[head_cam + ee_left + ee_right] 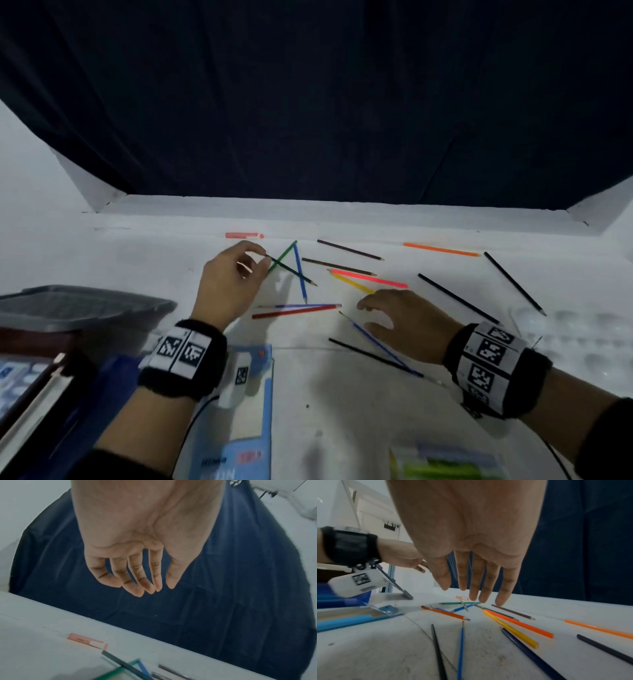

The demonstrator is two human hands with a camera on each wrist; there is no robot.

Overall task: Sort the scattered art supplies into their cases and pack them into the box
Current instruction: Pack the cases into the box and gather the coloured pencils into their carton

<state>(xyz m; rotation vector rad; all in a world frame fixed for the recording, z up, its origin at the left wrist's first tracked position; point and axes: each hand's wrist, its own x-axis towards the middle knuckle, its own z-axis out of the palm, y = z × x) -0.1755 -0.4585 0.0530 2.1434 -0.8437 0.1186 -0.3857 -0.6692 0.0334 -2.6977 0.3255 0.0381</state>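
Several coloured pencils lie scattered on the white table (342,411): green (282,255), dark green (291,270), blue (300,274), red (294,311), yellow (352,282) and orange (442,249) among them. My left hand (262,257) hovers at the blunt end of the dark green pencil (120,662); in the left wrist view its fingers (150,588) hang loose and hold nothing. My right hand (363,315) is spread palm down, fingers straight, just above the yellow pencil (510,628) and a thin blue brush (380,346). It holds nothing either (462,588).
A grey plastic box (82,305) sits at the left, with a paint set (20,377) in front of it. A blue pencil case (239,428) lies near me, another case (445,462) at bottom right. A clear palette (575,335) sits right. A dark curtain (308,102) hangs behind the table.
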